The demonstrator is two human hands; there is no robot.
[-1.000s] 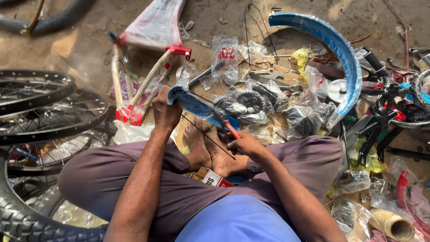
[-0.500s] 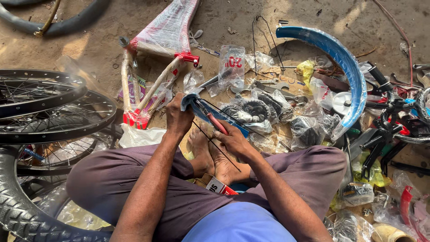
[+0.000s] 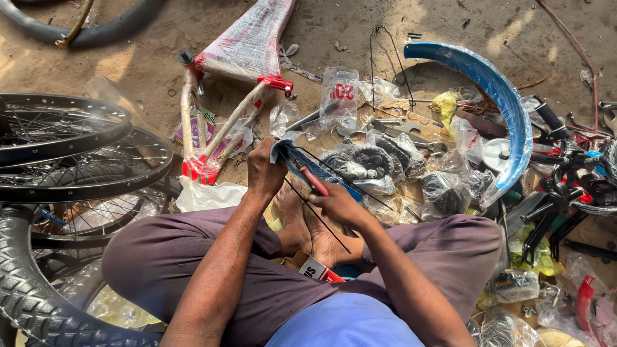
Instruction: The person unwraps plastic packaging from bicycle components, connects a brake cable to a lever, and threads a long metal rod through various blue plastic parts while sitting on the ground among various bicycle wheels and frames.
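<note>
Head view: the left hand [image 3: 265, 168] grips one end of a small blue mudguard [image 3: 308, 168] over crossed bare feet; the right hand [image 3: 337, 204] clasps a red-handled tool [image 3: 313, 180] against it. Clear plastic bags [image 3: 376, 164] beyond hold black sprockets and small parts.

A bicycle frame [image 3: 241, 48] wrapped in clear plastic lies on the dirt floor [image 3: 450, 26], its wrapped fork legs [image 3: 215, 132] ending in red tips. To the left 2 spoked wheel rims [image 3: 77, 154] overlap, with a knobby black tyre [image 3: 26, 283] below them and another tyre [image 3: 96, 29] along the top edge. To the right a curved blue mudguard [image 3: 498, 96] arches over clear bags of small parts [image 3: 385, 167], and black handlebar pieces [image 3: 565, 186] lie beside it.
</note>
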